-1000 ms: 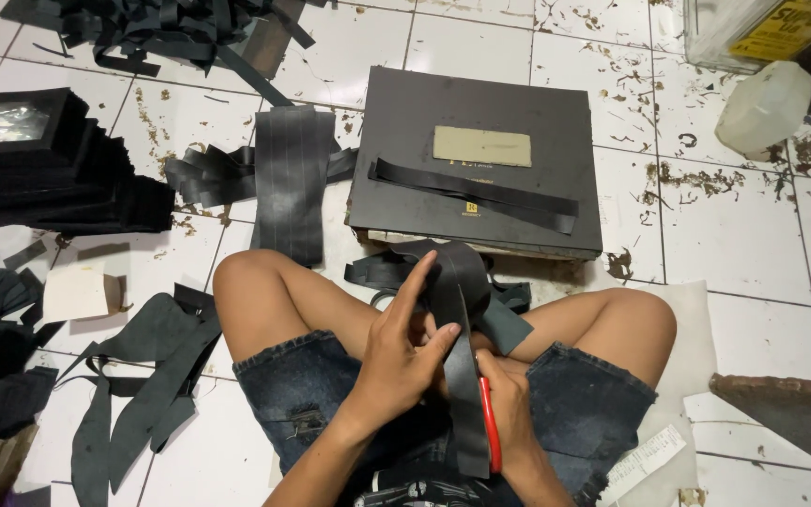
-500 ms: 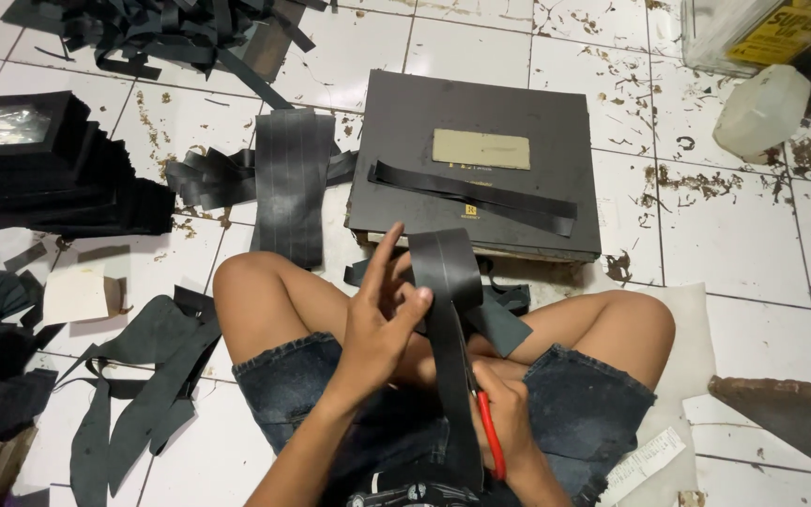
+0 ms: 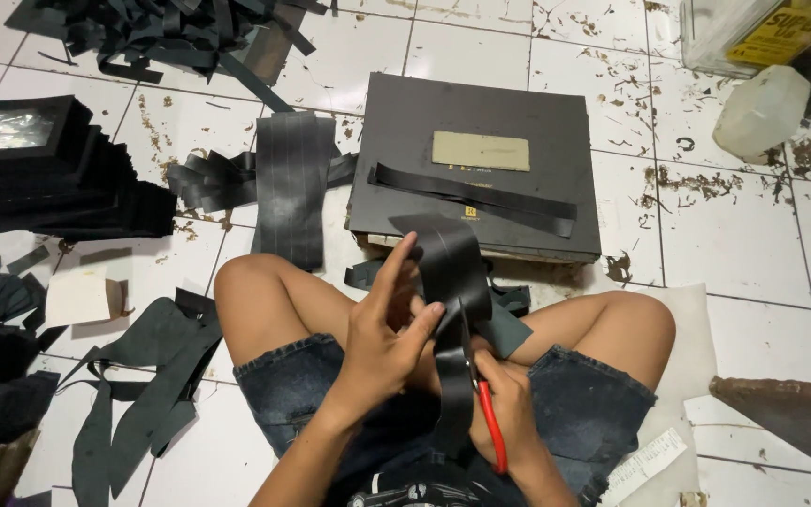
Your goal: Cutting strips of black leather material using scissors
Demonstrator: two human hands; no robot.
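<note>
I sit cross-legged on a white tiled floor. My left hand (image 3: pixel 382 329) grips a wide black rubber strip (image 3: pixel 452 268) near its top, fingers spread along its edge. My right hand (image 3: pixel 509 413) holds red-handled scissors (image 3: pixel 490 422), whose blades bite into the strip just below my left fingers. The strip hangs down between my knees into my lap. My bare knees and denim shorts frame both hands.
A dark flat box (image 3: pixel 481 160) lies ahead with a tan card (image 3: pixel 481 150) and a narrow black strip (image 3: pixel 471 197) on it. A wide rubber sheet (image 3: pixel 291 188) lies left of it. Black offcuts (image 3: pixel 143 394) and stacks (image 3: pixel 39 178) fill the left. A plastic jug (image 3: pixel 760 111) stands far right.
The strip has been raised and straightened in front of me. My left hand slid up along it, and the scissors moved up into the strip.
</note>
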